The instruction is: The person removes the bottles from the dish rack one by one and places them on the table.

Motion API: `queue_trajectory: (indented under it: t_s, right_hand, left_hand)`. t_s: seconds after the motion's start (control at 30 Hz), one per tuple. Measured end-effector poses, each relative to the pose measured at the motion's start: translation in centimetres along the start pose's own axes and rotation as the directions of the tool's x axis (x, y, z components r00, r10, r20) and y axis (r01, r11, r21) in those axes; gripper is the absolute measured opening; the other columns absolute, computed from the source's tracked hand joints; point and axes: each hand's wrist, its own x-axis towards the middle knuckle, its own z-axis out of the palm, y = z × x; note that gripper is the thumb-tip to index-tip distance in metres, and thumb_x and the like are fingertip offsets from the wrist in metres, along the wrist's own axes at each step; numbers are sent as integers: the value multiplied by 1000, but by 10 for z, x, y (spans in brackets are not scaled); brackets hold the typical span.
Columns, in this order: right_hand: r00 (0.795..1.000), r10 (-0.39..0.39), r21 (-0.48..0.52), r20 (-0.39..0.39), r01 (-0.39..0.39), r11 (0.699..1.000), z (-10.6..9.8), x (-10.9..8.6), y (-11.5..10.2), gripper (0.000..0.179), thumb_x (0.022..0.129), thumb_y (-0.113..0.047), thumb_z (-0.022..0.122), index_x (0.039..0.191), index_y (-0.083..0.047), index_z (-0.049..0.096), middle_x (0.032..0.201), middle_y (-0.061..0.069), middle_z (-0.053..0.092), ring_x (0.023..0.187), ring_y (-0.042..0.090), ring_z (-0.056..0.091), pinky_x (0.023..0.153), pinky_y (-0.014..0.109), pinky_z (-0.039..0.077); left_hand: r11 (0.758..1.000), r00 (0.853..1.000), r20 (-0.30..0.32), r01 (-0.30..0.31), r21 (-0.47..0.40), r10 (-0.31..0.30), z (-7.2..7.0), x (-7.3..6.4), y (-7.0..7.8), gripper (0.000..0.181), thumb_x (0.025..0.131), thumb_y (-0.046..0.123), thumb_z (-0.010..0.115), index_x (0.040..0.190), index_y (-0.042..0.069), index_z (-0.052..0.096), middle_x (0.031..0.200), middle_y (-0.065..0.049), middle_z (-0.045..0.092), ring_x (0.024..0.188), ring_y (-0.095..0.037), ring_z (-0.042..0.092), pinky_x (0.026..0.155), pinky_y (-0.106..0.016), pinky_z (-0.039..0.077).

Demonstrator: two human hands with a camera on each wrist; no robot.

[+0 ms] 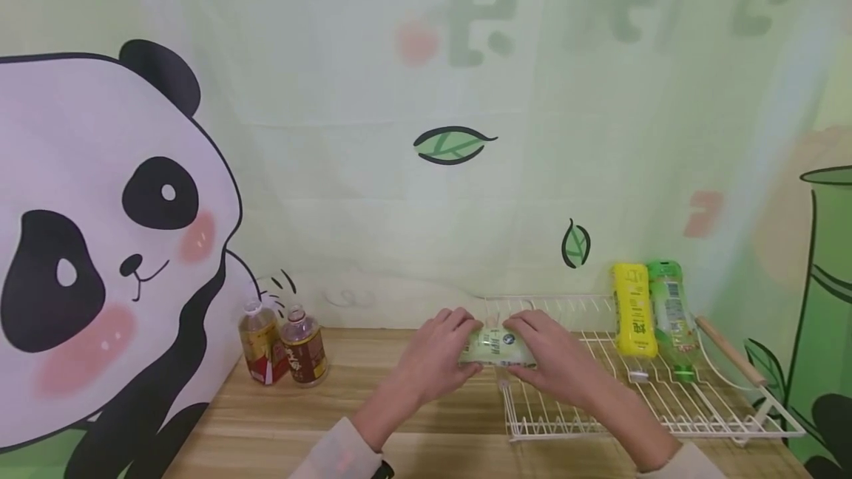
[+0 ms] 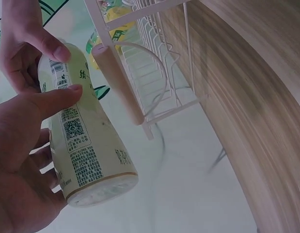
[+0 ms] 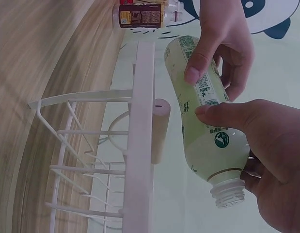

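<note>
A pale green-and-white plastic bottle (image 1: 495, 350) lies sideways between both hands, held up in front of the left end of the wire rack (image 1: 559, 435). My left hand (image 1: 435, 357) grips it toward the base, with the thumb across the printed label (image 2: 84, 155). On the other end, my right hand (image 1: 552, 353) holds the bottle near its shoulder. The threaded neck (image 3: 228, 192) shows no cap in the right wrist view. Both thumbs press on the near side of the bottle, while the fingers behind it are partly hidden.
Inside the white rack, a yellow-labelled bottle (image 1: 634, 309) and a green one (image 1: 672, 316) lean with their necks downward. A wooden handle (image 1: 732, 352) is at its right. Two bottles, one red-and-gold (image 1: 262, 342), one brown-labelled (image 1: 305, 350), stand on the wooden table (image 1: 266, 435) at left.
</note>
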Motion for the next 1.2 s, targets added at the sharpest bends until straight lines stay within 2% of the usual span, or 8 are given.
queue_trajectory:
  t_s: [0.23,0.4,0.57,0.73,0.83,0.93,1.13,1.2]
  right_hand:
    - [1000,4,0,14,-4,1000,1,-1,1,67,81,-25,95,136,-2,65,132,10,65,113,23,64,89,37,61]
    - [999,27,33,31,-28,999,-4,-1,3,69,83,-28,94,139,-3,63,136,12,64,120,28,62,95,44,59]
    - [997,76,76,6,-76,994,-18,-4,15,71,84,-34,92,140,-3,62,140,14,63,130,35,60,106,53,54]
    - [990,143,122,14,-144,982,-38,-10,28,72,88,-37,88,145,-3,58,144,16,60,135,40,55,109,59,50]
    - [982,186,152,17,-187,971,-48,-13,36,73,90,-38,87,146,-4,57,146,17,59,136,42,54,108,62,49]
    - [980,200,164,-3,-197,967,-54,-16,45,73,90,-37,86,146,-2,56,146,19,59,135,44,54,106,65,49]
    - [972,231,230,-47,-214,949,-57,-28,65,69,93,-34,84,146,0,56,146,21,60,133,46,55,104,67,49]
    - [966,252,266,-60,-228,937,-57,-32,70,67,94,-35,83,146,-2,57,145,20,61,132,46,56,104,67,49]
  left_hand:
    - [999,1000,-2,11,-44,-12,0,-2,0,61,88,41,88,138,14,66,129,2,64,113,-15,59,92,-26,54]
    - [998,1000,-9,15,-54,-15,2,-3,-3,62,87,41,89,137,13,66,130,2,64,113,-15,59,94,-26,54]
    - [996,999,-16,51,-69,-52,6,-6,-11,63,86,38,90,137,12,65,129,2,63,114,-17,58,96,-29,55]
    - [985,993,-19,112,-129,-116,12,-12,-25,64,90,33,88,143,10,62,134,-1,60,118,-20,55,95,-32,56]
    - [967,986,-39,152,-207,-163,16,-17,-37,62,91,29,87,144,9,60,135,-3,57,120,-22,53,93,-35,56]
    - [935,972,-72,192,-299,-223,19,-24,-49,61,92,27,86,144,9,59,134,-4,55,120,-23,52,91,-37,56]
    - [850,932,-121,250,-463,-340,27,-37,-70,62,92,21,85,145,4,57,131,-8,54,114,-24,53,90,-40,56]
    - [818,914,-121,279,-504,-387,30,-42,-77,64,93,20,85,146,3,55,130,-8,53,112,-22,55,90,-39,56]
